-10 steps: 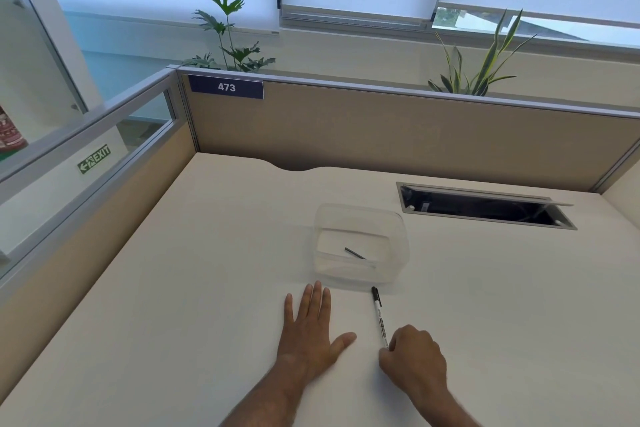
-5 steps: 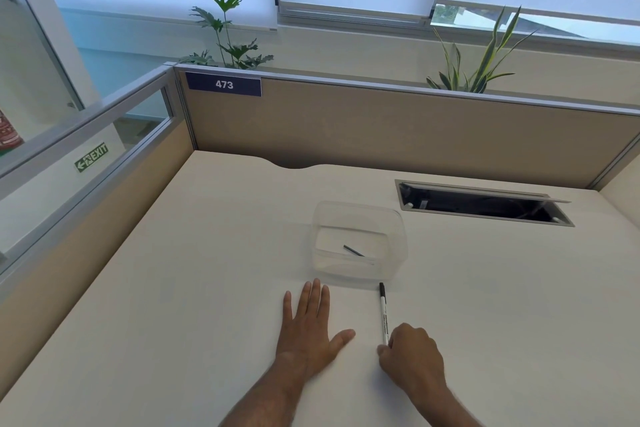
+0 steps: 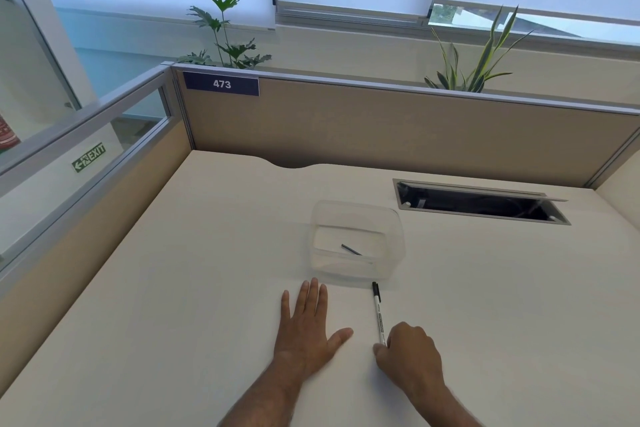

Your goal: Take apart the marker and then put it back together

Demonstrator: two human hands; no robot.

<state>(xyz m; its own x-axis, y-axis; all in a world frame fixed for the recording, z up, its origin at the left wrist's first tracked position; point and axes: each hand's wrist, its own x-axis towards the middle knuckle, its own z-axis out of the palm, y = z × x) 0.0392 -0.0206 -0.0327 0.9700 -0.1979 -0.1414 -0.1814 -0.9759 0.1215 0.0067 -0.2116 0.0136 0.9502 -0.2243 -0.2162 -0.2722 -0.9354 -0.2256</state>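
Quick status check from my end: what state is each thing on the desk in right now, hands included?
Black-capped white marker: capped, lying on the desk, near end held.
Clear plastic container: upright, no lid, a small dark stick-like piece inside.
Left hand: flat on the desk, fingers straight, holding nothing.
Right hand: fingers curled, gripping the marker's near end.
Desk cable hatch: flap raised, open.

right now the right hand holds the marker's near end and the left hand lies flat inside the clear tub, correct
Not quite. The left hand lies flat on the desk, short of the clear tub, as the head view shows. The right hand does hold the marker at its near end.
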